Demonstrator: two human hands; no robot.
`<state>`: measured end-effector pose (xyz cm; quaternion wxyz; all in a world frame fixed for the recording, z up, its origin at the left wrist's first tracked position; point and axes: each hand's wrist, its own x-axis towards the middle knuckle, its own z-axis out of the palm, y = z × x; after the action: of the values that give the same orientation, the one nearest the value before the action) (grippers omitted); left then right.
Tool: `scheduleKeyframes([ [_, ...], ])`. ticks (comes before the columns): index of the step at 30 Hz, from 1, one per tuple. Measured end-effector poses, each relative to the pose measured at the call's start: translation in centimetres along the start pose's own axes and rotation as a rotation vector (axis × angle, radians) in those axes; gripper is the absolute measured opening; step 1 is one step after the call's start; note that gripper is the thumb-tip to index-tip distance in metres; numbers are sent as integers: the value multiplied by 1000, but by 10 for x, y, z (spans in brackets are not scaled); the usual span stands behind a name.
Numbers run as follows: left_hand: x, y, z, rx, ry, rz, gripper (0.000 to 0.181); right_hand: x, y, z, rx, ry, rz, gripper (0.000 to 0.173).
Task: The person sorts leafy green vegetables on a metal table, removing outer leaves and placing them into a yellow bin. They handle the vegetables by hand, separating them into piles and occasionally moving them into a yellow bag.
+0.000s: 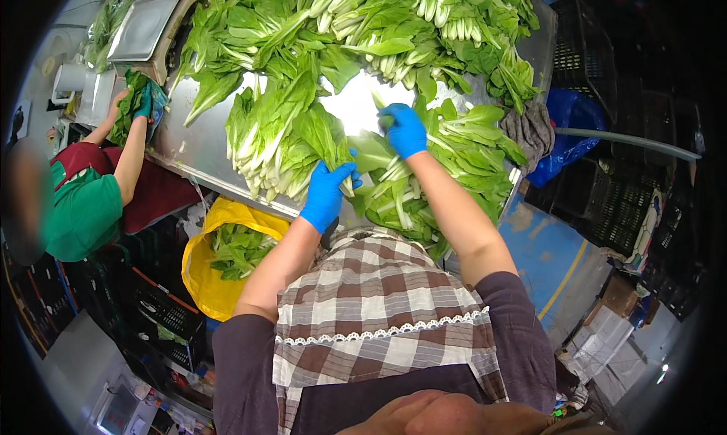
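My left hand [329,191], in a blue glove, grips a bunch of leafy greens [321,137] near its pale stalk end, at the front edge of the metal table [173,134]. To its left lies a pile of the same greens [261,145], white stalks towards me. My right hand [404,129], also gloved in blue, is farther out over the table with its fingers curled round a leaf; a pale green piece [377,100] juts past the fingertips. Beneath and right of that forearm are loose leafy greens [466,151]. A larger heap [363,26] covers the far side.
A yellow bag [199,276] with leaves inside stands below the table's front edge. At left, a co-worker [85,202] handles greens beside a weighing scale [145,29]. A grey cloth [528,134] and a blue bag [573,117] are at the right corner, near black crates [613,208].
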<state>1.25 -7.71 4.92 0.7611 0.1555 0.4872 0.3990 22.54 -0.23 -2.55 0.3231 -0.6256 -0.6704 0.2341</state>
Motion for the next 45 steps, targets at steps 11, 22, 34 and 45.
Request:
scheduleKeyframes([
  [11, 19, 16, 43, 340, -193, 112, 35, -52, -53, -110, 1065, -37, 649, 27],
  [22, 5, -11, 47, 232, -202, -3, 39, -61, -73, -90, 1141, 104, 724, 28],
  [34, 4, -14, 43, 332, -203, 1, 42, -79, -69, -62, 874, -134, 637, 33],
  [45, 2, -19, 46, 219, -133, 4, 42, -84, -65, -54, 984, -46, 671, 37],
])
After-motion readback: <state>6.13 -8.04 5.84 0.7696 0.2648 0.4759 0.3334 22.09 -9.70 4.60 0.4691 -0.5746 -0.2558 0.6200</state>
